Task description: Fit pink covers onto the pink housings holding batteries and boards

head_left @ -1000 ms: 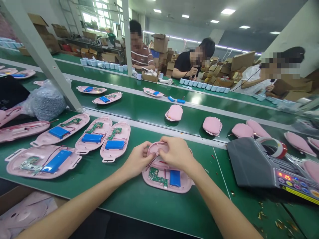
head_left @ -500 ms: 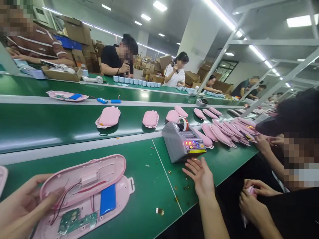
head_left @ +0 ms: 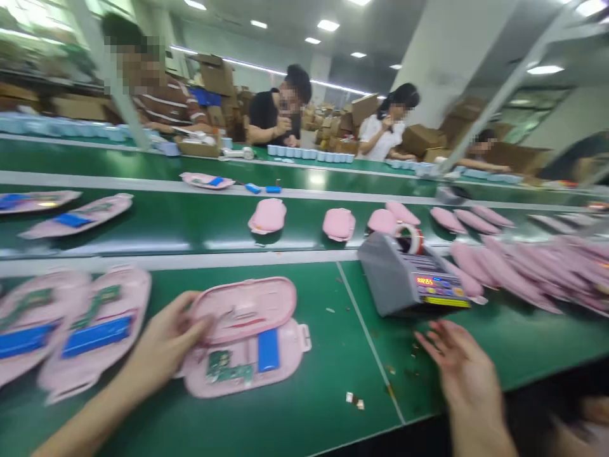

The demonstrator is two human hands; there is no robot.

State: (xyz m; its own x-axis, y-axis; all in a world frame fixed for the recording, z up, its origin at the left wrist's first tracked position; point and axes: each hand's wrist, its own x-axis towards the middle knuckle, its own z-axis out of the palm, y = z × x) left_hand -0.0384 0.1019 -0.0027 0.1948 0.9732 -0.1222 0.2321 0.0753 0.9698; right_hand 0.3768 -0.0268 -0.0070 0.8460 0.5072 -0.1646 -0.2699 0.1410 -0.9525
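Left hand (head_left: 166, 336) gripping the pink cover (head_left: 247, 308), right hand (head_left: 469, 365) spread near the grey machine (head_left: 380, 276)

My left hand grasps the left end of the pink cover, whose hollow inside faces my camera. The cover overlaps the far part of the pink base (head_left: 291, 348) on the green table (head_left: 328, 355); whether the two touch, I can't tell. In the base I see a green circuit board (head_left: 219, 367) at left and a blue block (head_left: 268, 350) at right.

My right hand has its fingers parted, palm up, just on the near side of the machine; blur keeps me from telling whether anything tiny sits on the fingertips. The machine carries a tape roll (head_left: 417, 241) and shows red digits. Small shiny scraps (head_left: 354, 400) lie between my hands, left of a pale line (head_left: 366, 336).

To the left I have two open shells (head_left: 137, 285) with blue blocks inside. On the far side, pink rounded pieces (head_left: 269, 216) rest beyond a white rail (head_left: 238, 257), and farther still are a person in black (head_left: 264, 114) and a person in white (head_left: 373, 136).
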